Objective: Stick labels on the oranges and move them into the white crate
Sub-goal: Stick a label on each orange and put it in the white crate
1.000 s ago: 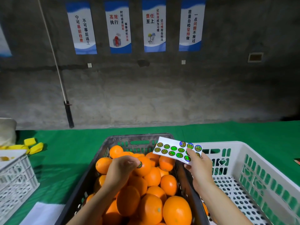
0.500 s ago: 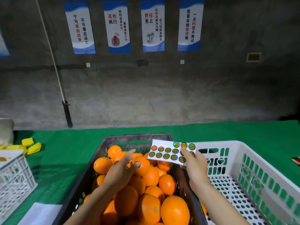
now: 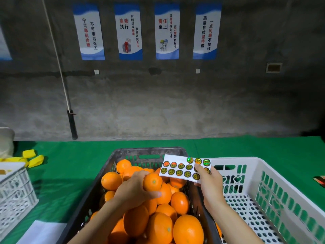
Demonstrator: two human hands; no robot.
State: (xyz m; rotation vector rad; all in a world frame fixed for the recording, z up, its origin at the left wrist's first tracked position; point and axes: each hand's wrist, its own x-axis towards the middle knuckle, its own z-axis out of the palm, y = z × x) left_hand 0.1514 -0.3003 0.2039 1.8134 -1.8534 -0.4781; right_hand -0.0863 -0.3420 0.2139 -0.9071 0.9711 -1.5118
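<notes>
Head view: the left hand (image 3: 133, 190) grips an orange (image 3: 152, 182) over the dark crate (image 3: 149, 150), its green dot facing the camera; the right hand (image 3: 210, 184) pinches the label sheet (image 3: 181, 169) (long axis left-right) beside the white crate (image 3: 263, 166).

One head-worn wide-angle view, facing forward and down across the green table (image 3: 73, 182) to the far wall (image 3: 175, 106). Sits close: left hand (image 3: 133, 189) and right hand (image 3: 209, 182) just below lens, dark crate (image 3: 149, 150) near centre, white crate (image 3: 237, 160) near right.
</notes>
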